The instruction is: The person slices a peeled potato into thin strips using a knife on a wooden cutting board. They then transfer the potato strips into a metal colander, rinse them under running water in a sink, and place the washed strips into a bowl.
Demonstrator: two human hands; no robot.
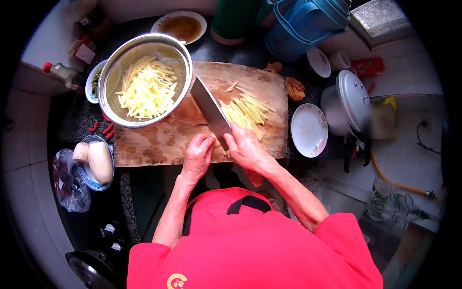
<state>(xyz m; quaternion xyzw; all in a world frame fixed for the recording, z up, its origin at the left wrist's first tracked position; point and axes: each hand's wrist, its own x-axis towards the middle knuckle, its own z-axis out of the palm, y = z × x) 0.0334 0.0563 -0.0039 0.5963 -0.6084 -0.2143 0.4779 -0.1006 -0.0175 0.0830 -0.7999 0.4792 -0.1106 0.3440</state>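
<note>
My right hand (249, 146) is closed around a broad cleaver (213, 110), whose blade stands over the wooden cutting board (162, 144). Close to the blade's left side, my left hand (199, 151) has its fingers bent over a small pale piece that mostly hides beneath them. A few thin sticks lie by the blade's near end. To the right of the blade is a pile of pale yellow cut strips (247, 110), probably potato. More strips (148, 90) fill the middle of a metal mesh strainer (104, 97), which overlaps the board's left part.
Left stand a blue-rimmed dish (108, 182) with peeled, pale vegetable pieces (100, 162), red chillies (108, 129) and a plastic bag (72, 188). Behind is a plate of brown liquid (180, 28). A floral plate (309, 130) and a pressure cooker (352, 101) stand right.
</note>
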